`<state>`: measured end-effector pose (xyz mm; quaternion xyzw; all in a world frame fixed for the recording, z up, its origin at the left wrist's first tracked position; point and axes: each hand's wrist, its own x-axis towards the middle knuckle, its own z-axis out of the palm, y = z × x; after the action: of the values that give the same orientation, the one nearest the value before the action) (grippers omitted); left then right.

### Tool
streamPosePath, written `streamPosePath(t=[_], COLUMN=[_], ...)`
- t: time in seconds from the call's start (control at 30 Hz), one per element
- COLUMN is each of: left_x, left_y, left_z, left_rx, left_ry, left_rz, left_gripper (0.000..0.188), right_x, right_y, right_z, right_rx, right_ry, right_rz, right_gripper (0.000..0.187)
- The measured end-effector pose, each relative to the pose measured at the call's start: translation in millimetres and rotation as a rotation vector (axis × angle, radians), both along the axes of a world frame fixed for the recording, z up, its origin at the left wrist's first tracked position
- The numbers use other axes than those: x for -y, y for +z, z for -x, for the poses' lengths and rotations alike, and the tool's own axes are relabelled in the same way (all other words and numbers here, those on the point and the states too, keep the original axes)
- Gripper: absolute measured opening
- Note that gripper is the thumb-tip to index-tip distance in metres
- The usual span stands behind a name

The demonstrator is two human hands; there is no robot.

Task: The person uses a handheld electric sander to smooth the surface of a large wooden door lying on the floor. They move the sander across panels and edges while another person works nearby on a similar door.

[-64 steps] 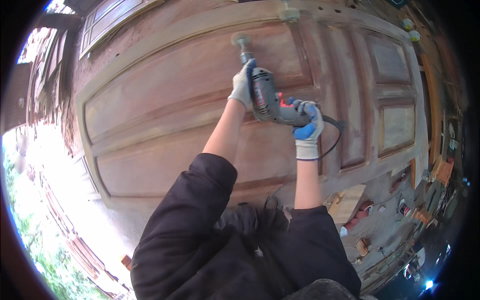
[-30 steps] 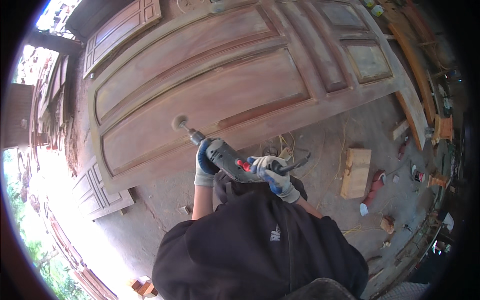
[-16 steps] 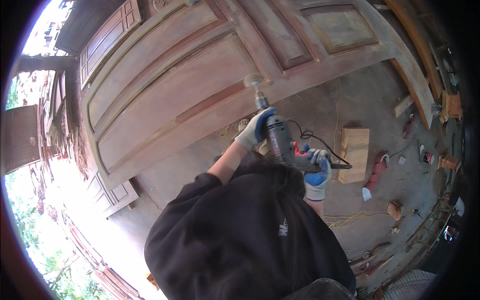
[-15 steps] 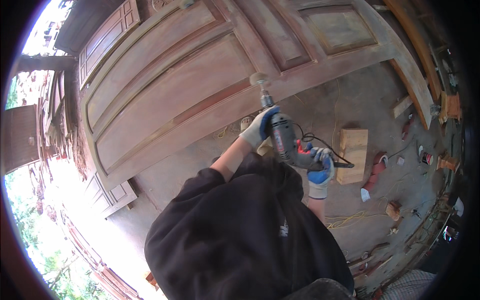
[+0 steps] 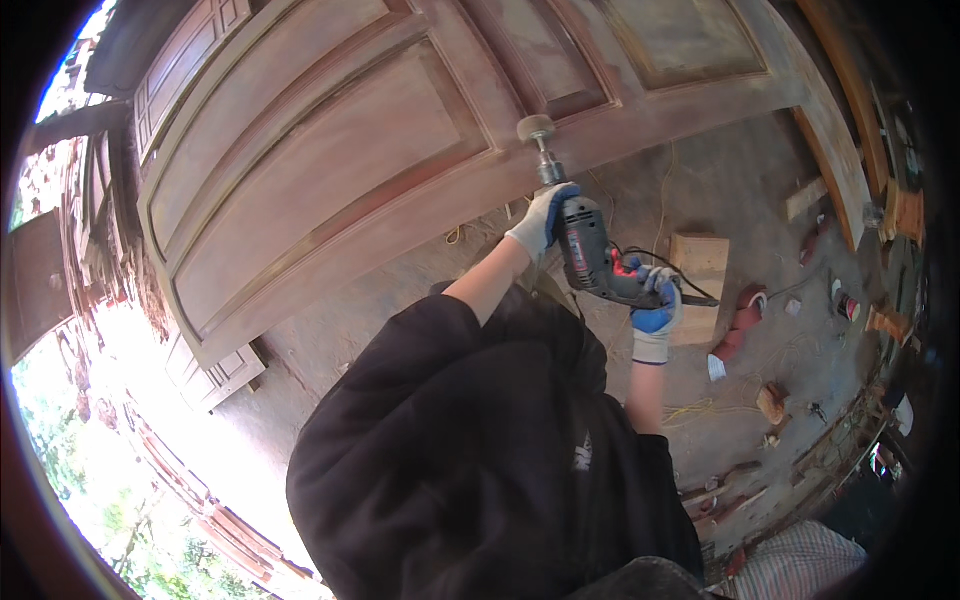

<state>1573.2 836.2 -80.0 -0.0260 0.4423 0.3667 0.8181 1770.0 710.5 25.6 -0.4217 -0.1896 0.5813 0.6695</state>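
A grey power drill (image 5: 587, 248) is held in both my hands, which wear white gloves with blue palms. My left hand (image 5: 543, 218) wraps round the front of its body, just behind the chuck. My right hand (image 5: 657, 302) grips the rear handle near the red trigger. A round sanding head (image 5: 536, 128) on the drill's shaft sits over the lower rail of a large wooden panelled door (image 5: 330, 190); whether it touches the wood I cannot tell. The door is reddish brown with pale, dusty patches and raised panels.
A wooden block (image 5: 700, 262) stands on the floor beyond my right hand. Right of it lie a roll of red sandpaper (image 5: 738, 332) and a wood chunk (image 5: 771, 404). A yellow cord (image 5: 700, 408) trails over the dusty floor (image 5: 640, 190). Another panelled door (image 5: 190, 60) leans at the far left.
Both hands and the drill have shifted slightly up and right in view. The sanding head has moved right along the door's rail, toward the upright between panels. The view has shifted too.
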Motion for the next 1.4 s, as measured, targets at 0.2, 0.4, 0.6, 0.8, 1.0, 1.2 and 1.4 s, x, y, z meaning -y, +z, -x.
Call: streamPosePath(t=[0.2, 0.4, 0.6, 0.8, 1.0, 1.2, 1.4], left_x=[-42.4, -88.8, -51.0, -83.4, -119.3, -100.8, -52.7], left_y=[8.2, 11.9, 21.3, 37.1, 41.0, 29.6, 21.3], left_z=[-59.7, -111.9, -53.5, -83.0, -139.0, -159.1, -151.0], left_rx=[0.021, -0.103, -0.160, -0.221, -0.232, -0.303, -0.201], left_ry=[-0.041, -0.195, 0.097, 0.068, 0.286, 0.434, 0.615], left_rz=[-0.060, -0.245, 0.139, 0.199, 0.008, -0.040, 0.086], left_gripper=[0.021, 0.028, 0.030, 0.033, 0.030, 0.024, 0.013], right_x=[-31.6, -80.1, -109.9, -131.5, -171.5, -169.3, -178.4], right_y=[2.8, 21.0, 10.2, 9.9, 12.9, -14.4, -32.1], right_z=[-48.7, -97.2, -88.7, -113.6, -158.8, -186.4, -196.2], right_rx=[-0.012, 0.018, -0.115, -0.192, -0.096, -0.217, -0.233], right_ry=[-0.068, -0.077, 0.225, 0.115, 0.181, 0.254, 0.550], right_rz=[-0.019, 0.048, 0.140, 0.197, 0.176, 0.094, 0.118], right_gripper=[0.019, 0.023, 0.019, 0.016, 0.021, 0.021, 0.017])
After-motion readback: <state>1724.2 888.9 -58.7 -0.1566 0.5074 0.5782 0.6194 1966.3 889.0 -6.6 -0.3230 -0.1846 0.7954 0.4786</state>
